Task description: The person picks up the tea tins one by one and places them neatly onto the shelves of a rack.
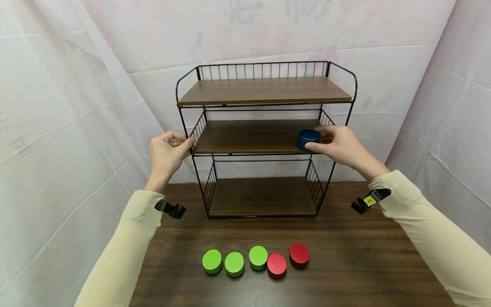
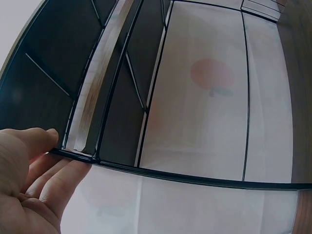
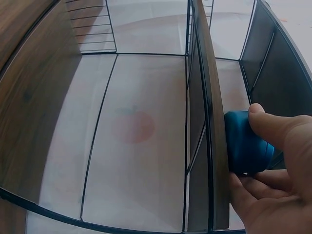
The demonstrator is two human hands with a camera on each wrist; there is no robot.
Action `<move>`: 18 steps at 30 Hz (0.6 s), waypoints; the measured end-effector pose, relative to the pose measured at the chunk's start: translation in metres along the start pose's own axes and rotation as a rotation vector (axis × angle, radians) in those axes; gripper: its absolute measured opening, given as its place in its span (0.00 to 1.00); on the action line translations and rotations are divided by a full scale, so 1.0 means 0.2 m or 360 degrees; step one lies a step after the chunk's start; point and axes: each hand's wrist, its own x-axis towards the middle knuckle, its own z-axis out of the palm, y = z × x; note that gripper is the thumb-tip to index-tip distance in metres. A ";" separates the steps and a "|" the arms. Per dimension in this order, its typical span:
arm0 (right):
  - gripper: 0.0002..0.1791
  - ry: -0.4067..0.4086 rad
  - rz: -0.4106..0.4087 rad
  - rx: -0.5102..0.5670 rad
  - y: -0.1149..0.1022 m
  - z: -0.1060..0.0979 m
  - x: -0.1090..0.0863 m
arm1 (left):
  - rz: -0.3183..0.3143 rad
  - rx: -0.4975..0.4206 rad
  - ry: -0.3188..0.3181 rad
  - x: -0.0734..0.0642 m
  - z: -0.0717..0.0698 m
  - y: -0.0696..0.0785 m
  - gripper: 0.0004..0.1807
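My right hand (image 1: pixel 339 144) holds a round blue tin (image 1: pixel 308 138) between thumb and fingers, at the right front of the middle shelf (image 1: pixel 253 134). In the right wrist view the blue tin (image 3: pixel 246 142) is right at the shelf board, with the thumb on one side and curled fingers on the other. At the rack's left side, my left hand (image 1: pixel 168 153) pinches the black wire frame level with the middle shelf. The left wrist view shows its thumb and fingers (image 2: pixel 61 183) around the frame's upright.
A three-tier rack with wooden boards, its top shelf (image 1: pixel 264 91) and bottom shelf (image 1: pixel 262 196) bare, stands on the wooden table (image 1: pixel 345 256). In front lie several round tins: green ones (image 1: pixel 235 263) at left, red ones (image 1: pixel 276 265) at right. A white cloth (image 1: pixel 268 25) hangs behind.
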 end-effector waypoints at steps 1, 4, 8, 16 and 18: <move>0.38 0.0003 0.0003 -0.0001 0.00 0.00 0.00 | 0.0001 0.0000 -0.0001 0.00 0.00 0.00 0.10; 0.38 0.0022 0.0012 -0.0004 -0.01 0.01 -0.01 | 0.0007 -0.0002 -0.0007 0.00 0.00 0.00 0.11; 0.40 0.0048 0.0045 0.0006 -0.02 0.02 -0.02 | 0.0014 0.0005 -0.0003 0.00 0.00 0.00 0.10; 0.42 0.0078 0.0084 0.0007 -0.04 0.04 -0.04 | 0.0017 0.0018 -0.0003 0.00 0.00 0.00 0.10; 0.43 0.0087 0.0077 0.0037 -0.05 0.05 -0.06 | 0.0020 0.0023 -0.0005 0.00 0.00 0.00 0.10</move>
